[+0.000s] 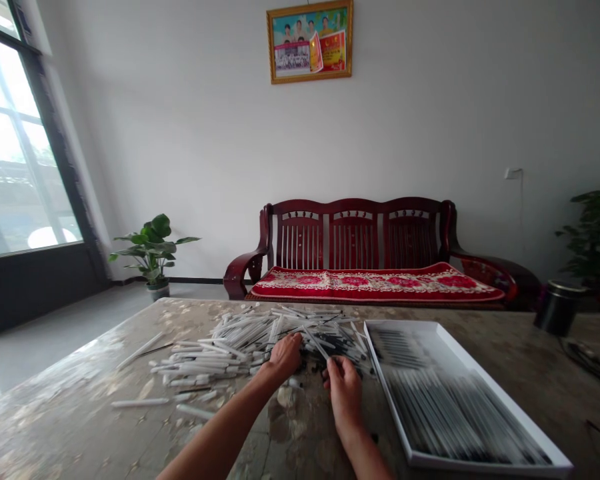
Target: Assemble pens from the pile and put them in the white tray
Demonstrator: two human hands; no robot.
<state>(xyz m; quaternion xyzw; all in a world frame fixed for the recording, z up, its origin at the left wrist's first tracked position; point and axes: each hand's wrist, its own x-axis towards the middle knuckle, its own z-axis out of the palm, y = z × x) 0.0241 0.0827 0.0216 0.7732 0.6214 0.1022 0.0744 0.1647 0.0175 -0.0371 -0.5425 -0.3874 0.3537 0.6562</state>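
My left hand rests on the near edge of a loose heap of white plastic pen tubes, its fingers curled down among them. What those fingers hold is hidden. My right hand is just to its right, with fingertips pinched around a thin pen that slants up into the heap. Some darker pens lie mixed in at the heap's right side. To the right of my right hand, a white rectangular tray holds neat rows of black-and-white pens, blurred in this view.
The heap and tray lie on a mottled stone-patterned table, with a few stray tubes near its left side. A black canister and a dark cable lie at the right. A wooden sofa stands beyond the table.
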